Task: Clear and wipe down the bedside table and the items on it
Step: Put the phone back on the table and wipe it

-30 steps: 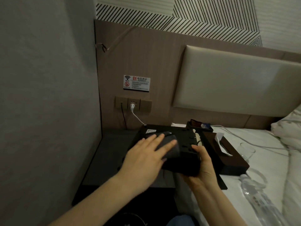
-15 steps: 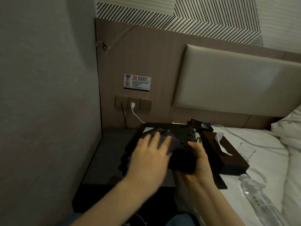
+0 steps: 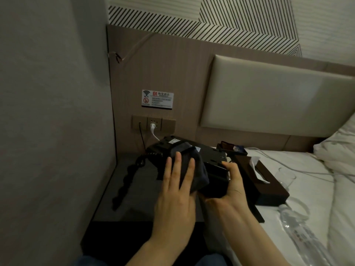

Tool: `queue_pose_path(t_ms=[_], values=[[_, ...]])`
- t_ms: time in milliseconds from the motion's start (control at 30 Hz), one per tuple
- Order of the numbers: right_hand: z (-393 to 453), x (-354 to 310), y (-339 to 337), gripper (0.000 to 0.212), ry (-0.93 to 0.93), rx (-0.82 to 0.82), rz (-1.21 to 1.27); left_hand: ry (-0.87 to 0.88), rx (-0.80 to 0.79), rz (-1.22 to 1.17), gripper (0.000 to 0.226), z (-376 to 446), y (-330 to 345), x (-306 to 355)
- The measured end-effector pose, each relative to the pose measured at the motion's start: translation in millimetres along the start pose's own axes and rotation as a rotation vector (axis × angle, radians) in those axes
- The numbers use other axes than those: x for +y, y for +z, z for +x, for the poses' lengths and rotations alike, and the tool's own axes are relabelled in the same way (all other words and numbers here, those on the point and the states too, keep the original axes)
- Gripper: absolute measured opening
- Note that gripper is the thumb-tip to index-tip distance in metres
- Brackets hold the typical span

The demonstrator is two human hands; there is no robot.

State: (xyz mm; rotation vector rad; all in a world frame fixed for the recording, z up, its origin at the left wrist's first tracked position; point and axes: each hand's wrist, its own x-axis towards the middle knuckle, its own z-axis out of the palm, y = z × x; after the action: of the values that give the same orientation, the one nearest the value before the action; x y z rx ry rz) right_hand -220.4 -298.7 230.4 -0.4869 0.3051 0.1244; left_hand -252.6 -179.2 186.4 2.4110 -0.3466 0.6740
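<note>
Head view: black telephone (image 3: 209,160) held tilted above bedside table (image 3: 134,191), underside up. Right hand (image 3: 233,184) clamped on its near right edge; left hand (image 3: 177,186) pressed flat, fingers spread, on dark cloth (image 3: 194,169) laid over it. Step judged: item wiping, tabletop apparently pending. Next move: set telephone aside, minding coiled cord (image 3: 127,181). Wall sign (image 3: 157,98): Wi-Fi and no-smoking symbols shown; text illegible. Tissue box (image 3: 269,181) lies on bed.

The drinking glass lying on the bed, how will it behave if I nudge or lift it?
The drinking glass lies tipped on the soft white bedding, so it probably rolls if nudged. Clear and thin-looking, it is likely light, fragile and perhaps slippery.
</note>
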Motion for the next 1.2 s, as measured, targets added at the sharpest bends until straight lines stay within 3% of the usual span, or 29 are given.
queue_pose_path(t_ms=[67,167,267,333,433,533,633,733,867,933,1067,1200], values=[[-3,2,3,0.03,0.009,0.029,-0.034,0.085,0.0,-0.042,0.08,-2,6,14],[-1,7,1,0.034,0.01,0.001,-0.088,0.212,-0.064,0.098,0.071,-6,0,14],[0,8,-6,0.041,-0.002,-0.032,-0.17,0.162,-0.071,0.202,0.06,2,-16,4],[0,10,-9,0.044,-0.105,0.011,-0.337,0.035,-0.107,0.066,0.051,17,-22,-3],[0,16,-11,0.035,-0.237,0.041,-0.531,-0.143,-0.337,-0.289,0.049,46,-30,-5],[-2,23,-7,0.027,-0.244,0.018,-0.556,-0.051,-0.476,-0.447,0.043,70,-35,6],[-6,27,-3,0.028,-0.218,-0.023,-0.593,0.035,-0.561,-0.31,0.044,94,-34,7],[-12,28,-3,0.029,-0.166,-0.035,-0.627,0.002,-0.583,-0.223,0.046,113,-35,2],[-15,24,-3,0.03,-0.102,0.001,-0.616,-0.197,-0.491,-0.416,0.038,115,-47,-15],[-13,19,-2,0.032,-0.089,0.011,-0.553,-0.192,-0.444,-0.383,0.036,102,-54,-26],[-8,5,7,0.051,0.018,0.024,-0.343,0.148,-0.434,0.139,0.076,52,-58,-38],[-7,-3,15,0.047,0.117,0.03,-0.234,0.285,-0.262,0.527,0.123,25,-57,-27]])
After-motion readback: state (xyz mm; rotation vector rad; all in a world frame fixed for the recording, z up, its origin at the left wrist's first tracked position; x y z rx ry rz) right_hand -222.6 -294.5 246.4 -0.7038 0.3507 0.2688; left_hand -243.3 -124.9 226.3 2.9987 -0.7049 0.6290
